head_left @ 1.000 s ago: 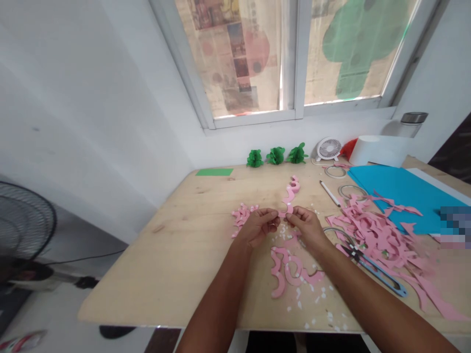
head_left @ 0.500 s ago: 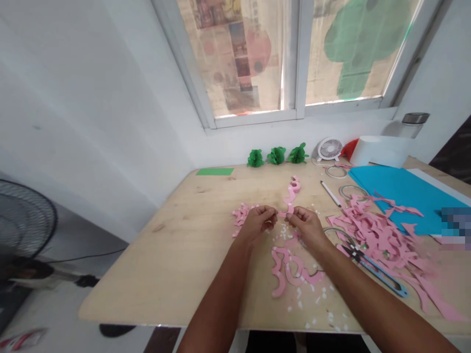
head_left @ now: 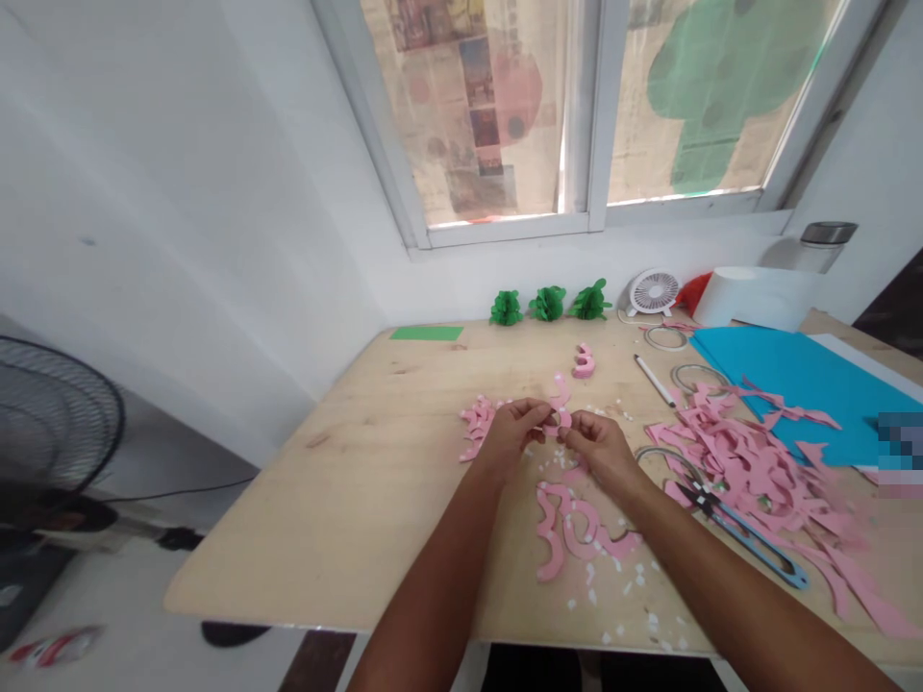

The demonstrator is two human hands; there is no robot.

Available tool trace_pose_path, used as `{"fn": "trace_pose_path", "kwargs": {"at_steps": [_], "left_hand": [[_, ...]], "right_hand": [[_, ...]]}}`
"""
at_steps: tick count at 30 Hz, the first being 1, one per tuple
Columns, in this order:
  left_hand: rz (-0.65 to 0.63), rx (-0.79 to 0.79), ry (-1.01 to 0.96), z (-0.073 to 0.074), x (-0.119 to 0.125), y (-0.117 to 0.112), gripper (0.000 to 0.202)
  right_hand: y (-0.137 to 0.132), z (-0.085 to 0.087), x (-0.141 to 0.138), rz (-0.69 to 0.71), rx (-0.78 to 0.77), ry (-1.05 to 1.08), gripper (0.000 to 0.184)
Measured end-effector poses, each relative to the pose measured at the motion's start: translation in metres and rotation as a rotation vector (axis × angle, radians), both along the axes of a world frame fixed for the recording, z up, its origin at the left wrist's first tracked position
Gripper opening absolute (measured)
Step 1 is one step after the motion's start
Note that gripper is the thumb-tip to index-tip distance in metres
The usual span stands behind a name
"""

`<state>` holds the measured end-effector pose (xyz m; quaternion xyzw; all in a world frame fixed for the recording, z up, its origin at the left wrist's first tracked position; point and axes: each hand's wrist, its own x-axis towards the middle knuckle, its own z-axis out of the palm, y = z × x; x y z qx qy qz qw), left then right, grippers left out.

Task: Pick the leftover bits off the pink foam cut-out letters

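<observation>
A wavy pink cut-out strip (head_left: 561,392) is held upright between my two hands above the table. My left hand (head_left: 517,431) is closed in a pinch at the strip's left side. On its lower right end, my right hand (head_left: 600,448) pinches with thumb and fingers. Several curved pink cut-outs (head_left: 552,553) lie just below my hands, with small white bits (head_left: 635,577) scattered about. Left of my left hand sits a small heap of pink pieces (head_left: 477,418). Another curled pink piece (head_left: 584,361) rests beyond the strip.
Pink scraps (head_left: 750,461) are heaped at the right, beside blue-handled thread snips (head_left: 764,548) and wire rings (head_left: 667,338). A white pen (head_left: 654,381), blue sheets (head_left: 764,360) and a small fan (head_left: 653,291) stand or lie further back. Green paper ornaments (head_left: 548,304) line the wall.
The held strip now stands apart from the curled pink piece behind it. My left hand has come in closer to the strip and to my right hand. The view has shifted slightly.
</observation>
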<state>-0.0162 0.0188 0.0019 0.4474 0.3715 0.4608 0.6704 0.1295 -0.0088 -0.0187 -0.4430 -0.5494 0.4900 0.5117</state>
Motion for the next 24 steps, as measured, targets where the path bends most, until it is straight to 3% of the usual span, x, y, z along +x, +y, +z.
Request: {"fn": "trace_pose_path", "kwargs": {"at_steps": [5, 13, 18, 24], "left_hand": [[0.016, 0.023, 0.006, 0.002, 0.001, -0.002, 0.023], [0.072, 0.120, 0.122, -0.003, 0.007, -0.001, 0.017], [0.302, 0.332, 0.296, -0.002, 0.010, -0.004, 0.012], [0.257, 0.634, 0.555, -0.002, 0.013, -0.008, 0.010]], "right_hand": [[-0.002, 0.004, 0.000, 0.004, 0.016, -0.066, 0.025], [-0.002, 0.007, 0.000, -0.064, 0.015, -0.003, 0.022], [0.002, 0.000, 0.002, -0.147, 0.010, -0.020, 0.026], [0.006, -0.007, 0.004, -0.170, 0.031, -0.086, 0.026]]}}
